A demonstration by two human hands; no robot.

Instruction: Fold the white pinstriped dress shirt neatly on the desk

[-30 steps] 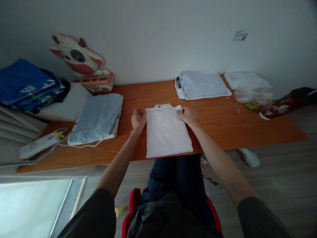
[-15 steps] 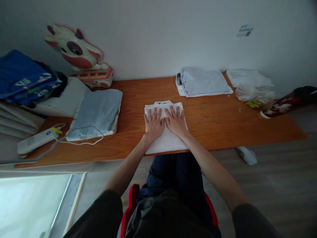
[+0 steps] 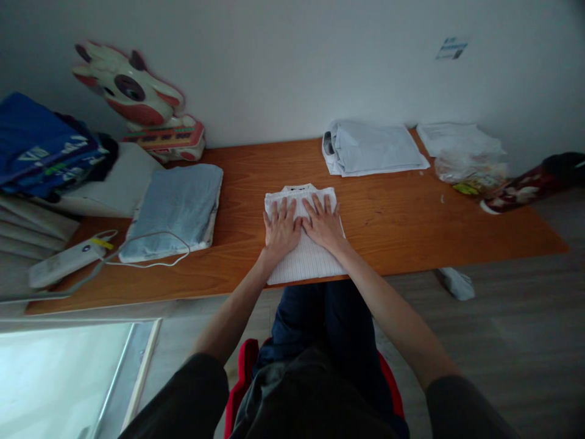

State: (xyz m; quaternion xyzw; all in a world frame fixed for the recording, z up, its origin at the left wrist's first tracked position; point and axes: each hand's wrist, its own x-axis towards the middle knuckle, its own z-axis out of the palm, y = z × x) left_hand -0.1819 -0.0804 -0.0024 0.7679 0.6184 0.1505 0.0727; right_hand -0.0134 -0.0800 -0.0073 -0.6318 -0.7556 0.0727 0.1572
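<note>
A folded white striped shirt [image 3: 307, 262] lies at the front edge of the wooden table [image 3: 393, 225], its collar toward the wall. My left hand [image 3: 280, 228] rests flat on the shirt's left half, fingers spread. My right hand [image 3: 323, 222] lies flat beside it on the right half, fingers spread too. Both palms press on the cloth and hold nothing.
A folded light-blue garment [image 3: 176, 207] with a white cable [image 3: 150, 259] lies to the left. A folded pale shirt [image 3: 372, 148], papers [image 3: 457, 139] and a plastic bag [image 3: 470, 174] sit at the back right. A cow-shaped toy [image 3: 132, 97] and blue clothes [image 3: 41, 146] stand at the far left.
My hands left the shirt's upper corners and came together flat on its top. Over the last half second they have stayed nearly still.
</note>
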